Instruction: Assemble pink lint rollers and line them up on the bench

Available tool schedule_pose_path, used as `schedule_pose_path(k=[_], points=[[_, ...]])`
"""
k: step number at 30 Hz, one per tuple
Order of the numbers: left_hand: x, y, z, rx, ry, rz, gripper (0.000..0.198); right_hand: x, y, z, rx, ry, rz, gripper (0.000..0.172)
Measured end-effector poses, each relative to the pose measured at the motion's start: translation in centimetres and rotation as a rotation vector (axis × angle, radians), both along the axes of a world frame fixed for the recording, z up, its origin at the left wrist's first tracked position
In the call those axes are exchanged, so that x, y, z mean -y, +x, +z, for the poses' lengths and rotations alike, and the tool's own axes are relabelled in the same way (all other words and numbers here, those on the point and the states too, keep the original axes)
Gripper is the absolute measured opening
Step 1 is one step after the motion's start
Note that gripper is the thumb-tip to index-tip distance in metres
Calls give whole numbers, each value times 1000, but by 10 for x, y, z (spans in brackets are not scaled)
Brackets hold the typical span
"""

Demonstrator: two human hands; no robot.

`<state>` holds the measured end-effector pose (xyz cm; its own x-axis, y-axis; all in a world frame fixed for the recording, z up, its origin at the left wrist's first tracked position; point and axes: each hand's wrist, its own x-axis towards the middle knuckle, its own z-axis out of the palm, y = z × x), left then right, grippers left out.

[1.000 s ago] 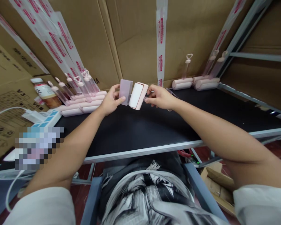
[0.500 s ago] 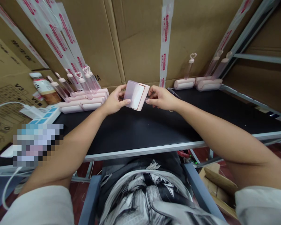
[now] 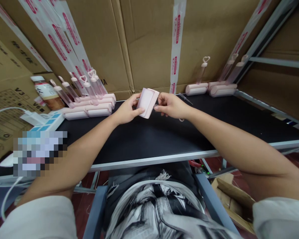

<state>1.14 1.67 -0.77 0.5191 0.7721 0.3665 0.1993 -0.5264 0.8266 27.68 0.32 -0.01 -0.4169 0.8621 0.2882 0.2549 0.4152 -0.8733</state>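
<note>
A pale pink lint roller head [image 3: 147,102] with a smooth, boxy cover is held up above the black table. My left hand [image 3: 131,109] grips its left side, thumb across the front and fingers behind. At its right edge is my right hand [image 3: 168,104], thumb and fingers pinched together; what lies between them is mostly hidden. Below that wrist a small pale loop [image 3: 181,119] peeks out, and I cannot tell what it belongs to. A thin dark tool [image 3: 185,98] lies just behind the right hand.
Pink lint rollers [image 3: 89,108] with clear upright handles stand in rows at left; more lint rollers [image 3: 196,89] are at back right. A bottle [image 3: 46,93], a power strip [image 3: 48,122] and a blurred-out object [image 3: 40,152] sit at left. A cardboard wall [image 3: 149,43] closes the back.
The lint roller head has turned in my left hand, and its face now looks more evenly pink. My left hand has shifted slightly right; the right hand stays almost in place.
</note>
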Motion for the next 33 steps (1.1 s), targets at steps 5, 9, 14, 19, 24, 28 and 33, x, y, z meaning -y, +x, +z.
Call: schedule_pose_path(k=[5,9,14,19,24,28,33], points=[[-3,3,1,104,-188,185,80,5,6,13,-132,-365,151,42],[-3,4,3,224,-305,333,53,7,18,29,-360,-454,264,49],[4,8,9,330,-363,257,41,11,25,41,-514,-346,311,79],[12,17,11,346,-426,203,38,7,11,24,-524,-89,147,69],[18,21,10,260,-507,141,51,-4,0,3,-440,67,49,64],[20,22,12,171,-554,118,73,-23,15,6,-365,192,-76,57],[21,19,10,85,-478,195,79,-65,68,24,-241,333,-446,41]])
